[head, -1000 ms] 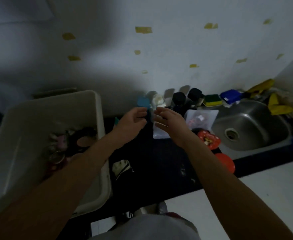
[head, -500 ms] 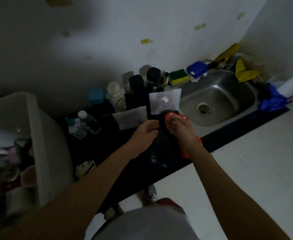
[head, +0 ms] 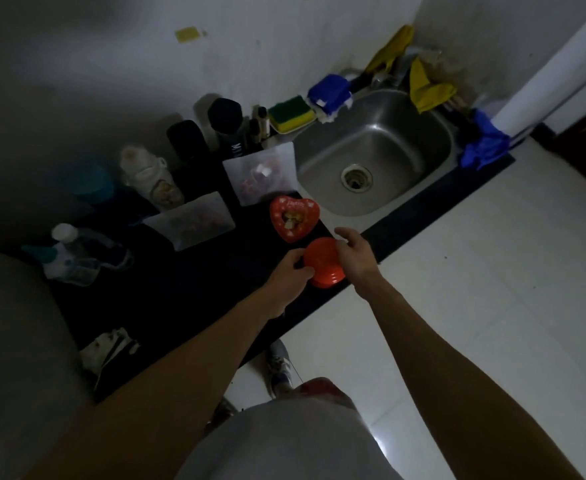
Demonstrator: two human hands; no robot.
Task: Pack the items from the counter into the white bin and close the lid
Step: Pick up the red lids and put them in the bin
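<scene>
A dim view looking down at a person's two bare forearms reaching to a black counter. The round red plastic container sits at the counter's very front edge, so the likeliest mishap is that it slides or tips off onto the white tiled floor if it is lifted from one side only. It also looks to have a lid, which could come loose if only the top is caught. The carry is long as well: the large white bin lies well off to the left of the grip, a blurred wall at the frame's edge. The left hand forms the grip, fingers curled narrowly round the container's left rim. The right hand touches the opposite rim with fingers loosely extended, not closed round it. Just beyond the grip lies a red heart-shaped tin, unheld, and farther beyond and to the right is a steel sink.
</scene>
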